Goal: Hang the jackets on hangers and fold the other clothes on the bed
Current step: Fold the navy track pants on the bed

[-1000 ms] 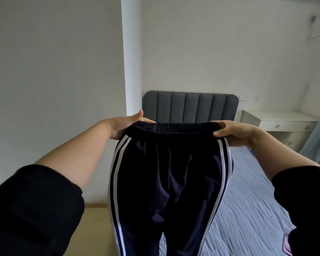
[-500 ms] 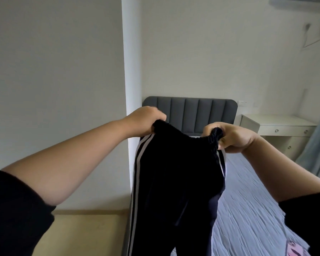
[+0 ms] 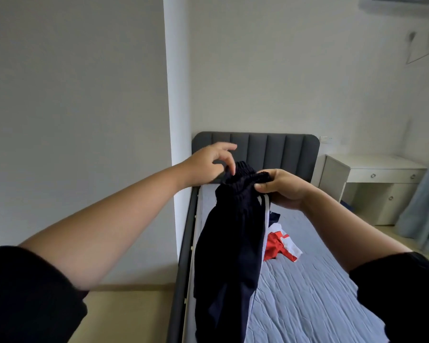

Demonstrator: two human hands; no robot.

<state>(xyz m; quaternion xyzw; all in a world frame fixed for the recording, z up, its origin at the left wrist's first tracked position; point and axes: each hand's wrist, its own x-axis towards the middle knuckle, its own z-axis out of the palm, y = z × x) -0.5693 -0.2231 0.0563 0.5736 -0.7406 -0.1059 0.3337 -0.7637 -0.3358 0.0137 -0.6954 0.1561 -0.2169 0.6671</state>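
One bed with a dark grey padded headboard and pale blue wrinkled sheet (image 3: 307,300) fills the lower right; its foot is cut off by the frame. Over its left edge I hold up one pair of dark navy track trousers with white side stripes (image 3: 230,243), folded lengthwise, the legs running out of view below. They hide part of one red-and-white garment (image 3: 281,245) lying crumpled on the sheet behind them; what kind it is, I cannot tell. One white desk with drawers (image 3: 379,174) stands beside the headboard. My right hand (image 3: 286,188) pinches the bunched elastic waistband; my left hand (image 3: 208,163) has loose, spread fingers, only their tips touching the waistband.
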